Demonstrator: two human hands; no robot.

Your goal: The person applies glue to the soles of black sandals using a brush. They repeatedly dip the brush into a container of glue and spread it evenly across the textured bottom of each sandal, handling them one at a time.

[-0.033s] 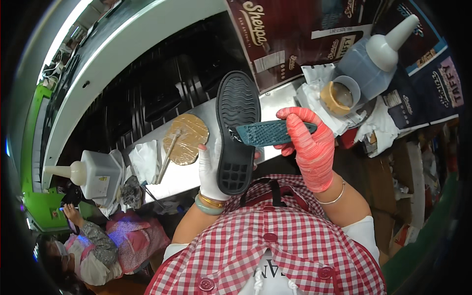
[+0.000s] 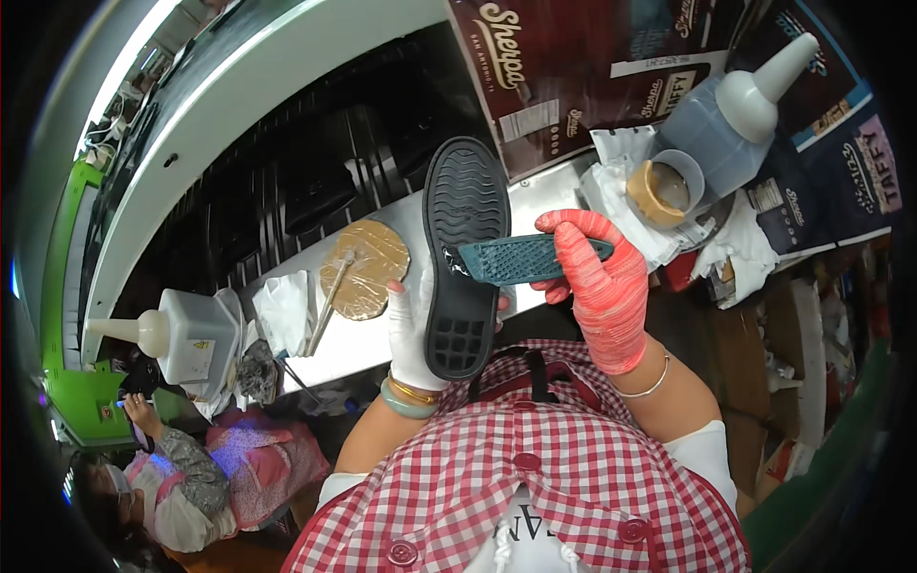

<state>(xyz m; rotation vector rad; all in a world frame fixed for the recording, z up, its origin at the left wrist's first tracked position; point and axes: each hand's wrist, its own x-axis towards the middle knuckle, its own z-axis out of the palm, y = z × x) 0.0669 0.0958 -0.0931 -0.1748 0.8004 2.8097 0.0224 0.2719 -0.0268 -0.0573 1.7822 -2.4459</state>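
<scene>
A black shoe sole (image 2: 468,220) stands nearly upright, tread side up toward me, with wavy grooves at its far end and square pockets at the near end. My left hand (image 2: 409,334), in a white glove, is closed around its lower part from beneath; fingertips show at both edges. Between finger and thumb of my right hand (image 2: 608,291), in a red-pink glove, is a dark teal strip (image 2: 521,259) with a diamond-textured face. The strip's left end lies over the sole's glossy, wet-looking middle; I cannot tell whether they touch.
On the metal bench (image 2: 330,366) rest a round, film-wrapped brown disc (image 2: 371,277) with a stick and a white bottle (image 2: 191,339). To the right are a tape-wrapped cup (image 2: 659,194), a large nozzle bottle (image 2: 716,124) and cardboard boxes (image 2: 535,86). Another person (image 2: 205,477) sits at lower left.
</scene>
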